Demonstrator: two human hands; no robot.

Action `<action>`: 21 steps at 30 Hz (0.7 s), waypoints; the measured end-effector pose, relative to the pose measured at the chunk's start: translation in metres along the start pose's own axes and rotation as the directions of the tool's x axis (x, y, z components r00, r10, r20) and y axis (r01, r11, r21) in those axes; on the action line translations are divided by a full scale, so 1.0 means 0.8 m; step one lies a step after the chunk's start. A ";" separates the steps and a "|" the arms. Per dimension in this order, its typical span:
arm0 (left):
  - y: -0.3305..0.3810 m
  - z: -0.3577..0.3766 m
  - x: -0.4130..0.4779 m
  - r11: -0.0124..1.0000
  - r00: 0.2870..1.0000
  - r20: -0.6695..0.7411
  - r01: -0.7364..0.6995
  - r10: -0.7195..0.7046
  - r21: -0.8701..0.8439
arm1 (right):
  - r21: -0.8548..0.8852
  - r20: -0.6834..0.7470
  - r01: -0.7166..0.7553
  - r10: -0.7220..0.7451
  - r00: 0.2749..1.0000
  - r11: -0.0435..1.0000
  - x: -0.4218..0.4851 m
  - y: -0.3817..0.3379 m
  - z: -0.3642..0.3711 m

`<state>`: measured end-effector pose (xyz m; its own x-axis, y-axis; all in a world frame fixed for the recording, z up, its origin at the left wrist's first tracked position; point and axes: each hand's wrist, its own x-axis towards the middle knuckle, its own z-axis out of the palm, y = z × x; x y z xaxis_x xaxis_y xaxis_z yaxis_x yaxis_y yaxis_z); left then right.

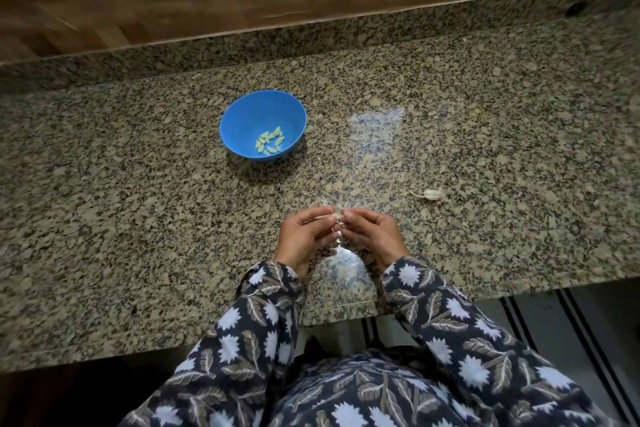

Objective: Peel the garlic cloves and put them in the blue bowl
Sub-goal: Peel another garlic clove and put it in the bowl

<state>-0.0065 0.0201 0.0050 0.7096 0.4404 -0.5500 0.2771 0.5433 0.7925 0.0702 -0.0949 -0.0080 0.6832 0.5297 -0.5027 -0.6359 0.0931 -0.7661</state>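
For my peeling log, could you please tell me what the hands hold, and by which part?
Both the left hand and right hand pinch a small garlic clove between their fingertips; which part of it cannot be told.

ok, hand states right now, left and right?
Left hand: closed, pinching the clove.
Right hand: closed, pinching the same clove.

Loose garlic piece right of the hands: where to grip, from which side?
Pinch the garlic piece by its plump body from above, across its short width. It lies flat on the counter, thin tail pointing left, likely too flimsy to hold. The right hand is nearer, though it and the left hand pinch a clove.
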 end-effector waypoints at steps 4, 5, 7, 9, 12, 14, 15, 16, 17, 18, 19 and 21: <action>0.000 -0.002 -0.001 1.000 1.000 0.013 0.015 -0.015 0.019 | -0.181 0.055 0.087 -0.078 0.995 0.980 0.000 0.004 -0.002; 0.000 -0.001 0.000 0.999 1.000 0.012 0.016 -0.016 0.029 | -0.226 0.056 0.107 -0.097 0.994 0.968 0.000 0.005 -0.002; -0.001 0.001 0.000 0.999 1.000 0.004 0.017 -0.017 0.046 | -0.268 0.052 0.126 -0.117 0.992 0.955 -0.001 0.006 -0.001; 0.000 0.002 0.000 0.998 1.000 0.016 0.019 -0.020 0.059 | -0.217 0.023 0.106 -0.103 0.994 0.971 -0.002 0.005 0.000; 0.003 0.001 0.002 0.999 0.999 0.017 0.031 -0.031 0.036 | -0.088 -0.018 0.039 -0.041 0.999 0.995 -0.003 0.002 0.001; 0.004 -0.004 0.007 0.984 0.997 -0.049 -0.044 0.053 0.173 | -0.045 -0.047 -0.001 -0.001 0.999 0.999 -0.002 0.001 0.002; 0.004 -0.005 0.009 0.954 0.991 -0.062 -0.099 0.121 0.282 | -0.032 -0.051 -0.013 0.011 0.999 0.999 -0.001 0.001 0.002; 0.004 -0.006 0.011 0.917 0.982 -0.048 -0.154 0.184 0.369 | -0.022 -0.048 -0.022 0.021 0.999 1.000 -0.001 0.001 0.002; 0.004 -0.006 0.011 0.885 0.973 -0.020 -0.200 0.229 0.421 | -0.021 -0.045 -0.031 0.030 0.999 0.999 0.000 0.003 0.001; 0.004 -0.005 0.010 0.859 0.965 0.014 -0.239 0.262 0.453 | -0.025 -0.041 -0.041 0.040 0.998 0.999 0.001 0.003 0.001; 0.005 -0.005 0.009 0.834 0.956 0.049 -0.278 0.291 0.477 | -0.031 -0.038 -0.051 0.049 0.998 0.998 0.002 0.005 0.001; 0.005 -0.002 0.007 0.785 0.937 0.097 -0.336 0.337 0.520 | -0.037 -0.034 -0.060 0.059 0.998 0.997 0.004 0.007 0.001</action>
<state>-0.0026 0.0258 0.0049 0.8206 0.5262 -0.2229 0.3162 -0.0931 0.9441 0.0688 -0.0918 -0.0134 0.6562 0.5053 -0.5604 -0.6623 0.0298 -0.7487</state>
